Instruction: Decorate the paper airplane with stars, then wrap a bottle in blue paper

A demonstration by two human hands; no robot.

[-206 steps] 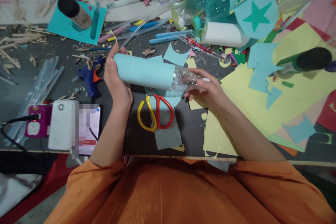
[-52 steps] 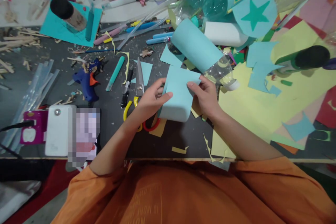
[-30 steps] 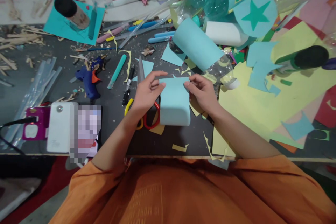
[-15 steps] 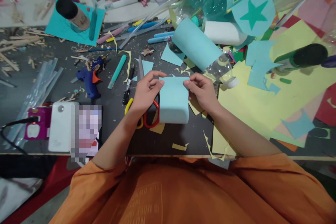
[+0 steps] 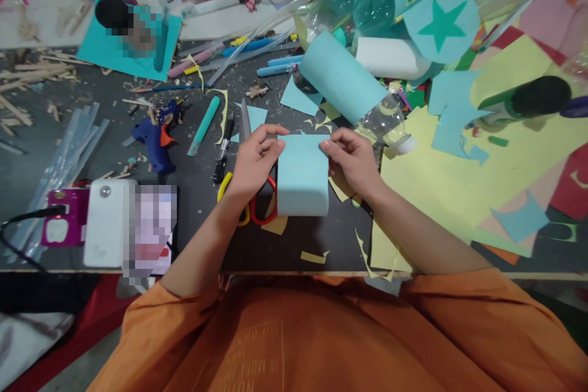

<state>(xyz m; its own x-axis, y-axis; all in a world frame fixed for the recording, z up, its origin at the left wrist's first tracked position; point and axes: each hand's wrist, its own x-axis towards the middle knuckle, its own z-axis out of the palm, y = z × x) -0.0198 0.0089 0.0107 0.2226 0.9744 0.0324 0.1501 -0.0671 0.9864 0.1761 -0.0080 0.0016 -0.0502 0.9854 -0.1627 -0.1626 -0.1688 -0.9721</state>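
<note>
A piece of light blue paper [image 5: 303, 174], bent over in a curve at its near end, is held up by its two far corners. My left hand [image 5: 258, 159] pinches the left corner between thumb and fingers. At the right corner my right hand [image 5: 351, 159] grips it the same way. Under my left wrist lie scissors [image 5: 264, 219] with red and yellow handles, their blades pointing away and partly covered by the hand. Just beyond my right hand rests a clear plastic bottle [image 5: 390, 119] wrapped in blue paper.
To the left are a blue glue gun [image 5: 154, 144], a black marker [image 5: 223, 153], glue sticks [image 5: 68, 165], a white power bank [image 5: 108, 223] and a phone [image 5: 154, 226]. Yellow paper sheets [image 5: 413, 196] with cut scraps cover the right. More paper-wrapped bottles [image 5: 376, 3] lie at the back.
</note>
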